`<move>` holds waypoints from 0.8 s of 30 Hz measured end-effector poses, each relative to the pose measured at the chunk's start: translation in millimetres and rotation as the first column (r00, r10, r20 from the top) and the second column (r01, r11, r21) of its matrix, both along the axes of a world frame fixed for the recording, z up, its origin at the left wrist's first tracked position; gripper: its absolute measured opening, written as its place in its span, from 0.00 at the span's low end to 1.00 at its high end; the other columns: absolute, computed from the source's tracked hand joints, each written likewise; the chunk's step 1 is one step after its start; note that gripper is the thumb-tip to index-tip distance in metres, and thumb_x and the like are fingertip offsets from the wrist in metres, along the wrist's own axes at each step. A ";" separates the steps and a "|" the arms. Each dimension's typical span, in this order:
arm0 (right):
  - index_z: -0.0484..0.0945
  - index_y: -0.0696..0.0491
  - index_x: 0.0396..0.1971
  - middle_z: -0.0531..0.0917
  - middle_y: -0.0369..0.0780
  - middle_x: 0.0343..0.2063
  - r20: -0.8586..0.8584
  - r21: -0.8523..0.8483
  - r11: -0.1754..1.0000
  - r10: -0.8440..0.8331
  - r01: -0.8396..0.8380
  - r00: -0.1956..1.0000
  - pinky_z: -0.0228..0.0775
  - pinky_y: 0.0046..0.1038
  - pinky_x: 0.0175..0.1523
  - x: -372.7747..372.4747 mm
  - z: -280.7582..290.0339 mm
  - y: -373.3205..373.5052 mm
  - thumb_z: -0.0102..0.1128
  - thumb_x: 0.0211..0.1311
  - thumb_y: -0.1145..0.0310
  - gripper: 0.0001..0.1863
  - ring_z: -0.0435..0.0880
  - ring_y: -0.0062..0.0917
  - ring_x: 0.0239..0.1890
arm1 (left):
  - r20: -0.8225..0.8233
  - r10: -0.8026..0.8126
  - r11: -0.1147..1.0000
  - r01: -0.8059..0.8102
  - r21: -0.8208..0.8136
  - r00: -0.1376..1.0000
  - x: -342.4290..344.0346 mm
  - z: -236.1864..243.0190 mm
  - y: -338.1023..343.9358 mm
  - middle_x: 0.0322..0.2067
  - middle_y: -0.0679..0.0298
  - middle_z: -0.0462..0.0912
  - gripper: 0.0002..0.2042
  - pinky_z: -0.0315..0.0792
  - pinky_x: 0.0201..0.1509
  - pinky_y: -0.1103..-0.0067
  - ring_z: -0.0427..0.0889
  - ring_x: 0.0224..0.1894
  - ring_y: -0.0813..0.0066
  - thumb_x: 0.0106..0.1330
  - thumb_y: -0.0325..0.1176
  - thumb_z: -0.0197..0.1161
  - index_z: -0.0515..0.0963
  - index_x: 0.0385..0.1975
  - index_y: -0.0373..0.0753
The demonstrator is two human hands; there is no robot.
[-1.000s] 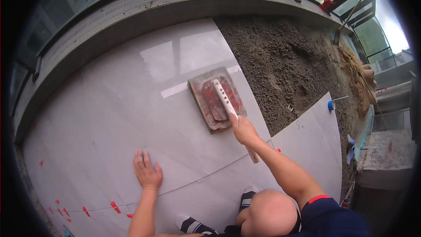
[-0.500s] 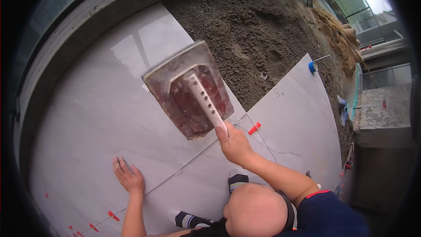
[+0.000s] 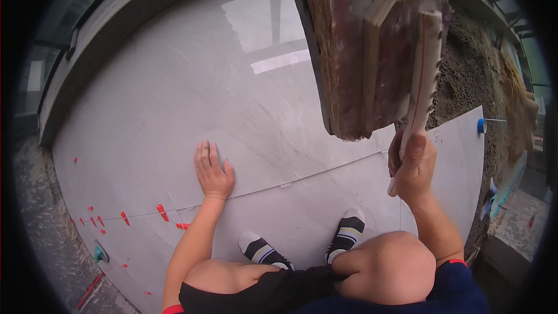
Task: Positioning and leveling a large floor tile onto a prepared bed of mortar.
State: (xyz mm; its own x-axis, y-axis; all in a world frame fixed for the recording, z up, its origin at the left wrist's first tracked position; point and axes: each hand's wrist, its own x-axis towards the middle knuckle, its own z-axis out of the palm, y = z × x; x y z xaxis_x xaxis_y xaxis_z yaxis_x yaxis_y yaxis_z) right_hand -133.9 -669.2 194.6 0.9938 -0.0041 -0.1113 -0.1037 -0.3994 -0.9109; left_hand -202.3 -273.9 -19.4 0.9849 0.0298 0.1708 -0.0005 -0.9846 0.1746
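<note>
A broad, block-like tool is held up close, above large pale tiles.
The right hand has its grip clenched round the tool's pale handle; the left hand, its grip released, rests palm-down on the tiles. Red clips sit to its left; farther off, right, lies coarse dark mortar.

**Tamping paddle up, floor tile flat**

Your paddle is scuffed reddish-brown, thick-sided and ragged along its lower edge; it tilts upright, its pale, studded handle running down into your right hand. The large grey tile, glossy and faintly veined, lies beneath your left hand.
</note>
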 end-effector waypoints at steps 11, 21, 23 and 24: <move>0.71 0.56 0.25 0.67 0.31 0.16 -0.461 0.011 0.928 0.334 -0.371 0.822 0.63 0.25 0.26 42.7 12.2 53.8 0.39 0.75 0.38 0.34 0.66 0.16 0.19 | 0.008 0.072 0.997 -0.072 -0.025 0.997 -7.7 1.9 2.5 0.66 0.48 0.65 0.29 0.54 0.74 0.56 0.59 0.71 0.49 0.62 0.37 0.58 0.66 0.64 0.35; 0.75 0.63 0.29 0.79 0.52 0.20 -0.364 -0.550 0.722 0.245 -0.419 0.899 0.71 0.41 0.35 2.4 -98.6 57.7 0.32 0.75 0.36 0.41 0.80 0.43 0.25 | 0.007 0.101 0.992 -0.100 -0.079 0.995 -15.2 0.5 7.0 0.65 0.48 0.66 0.28 0.54 0.74 0.57 0.59 0.71 0.49 0.64 0.39 0.58 0.67 0.63 0.33; 0.76 0.64 0.31 0.80 0.59 0.28 -0.426 -0.501 0.757 0.204 -0.418 0.881 0.69 0.47 0.47 -0.3 -126.2 50.3 0.34 0.75 0.38 0.39 0.79 0.55 0.35 | 0.045 0.106 0.992 -0.102 -0.069 0.993 -14.0 2.0 5.3 0.64 0.48 0.66 0.28 0.55 0.74 0.56 0.59 0.71 0.49 0.64 0.39 0.59 0.67 0.62 0.32; 0.76 0.64 0.31 0.80 0.59 0.28 -0.501 -0.483 0.738 0.208 -0.471 0.840 0.69 0.47 0.47 -1.9 -133.8 46.5 0.34 0.75 0.38 0.39 0.79 0.55 0.35 | 0.058 0.072 0.992 -0.065 -0.112 0.996 -20.3 2.9 -2.5 0.63 0.49 0.67 0.27 0.56 0.72 0.56 0.61 0.69 0.49 0.63 0.38 0.61 0.68 0.61 0.32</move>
State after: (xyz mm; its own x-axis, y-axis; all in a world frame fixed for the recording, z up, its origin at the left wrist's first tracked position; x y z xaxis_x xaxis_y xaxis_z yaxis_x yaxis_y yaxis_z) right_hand -135.7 -622.7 60.8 0.8068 0.1325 -0.5758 -0.1441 -0.9010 -0.4092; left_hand -222.6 -276.4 -16.5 0.9675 0.1185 0.2236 0.0518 -0.9575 0.2838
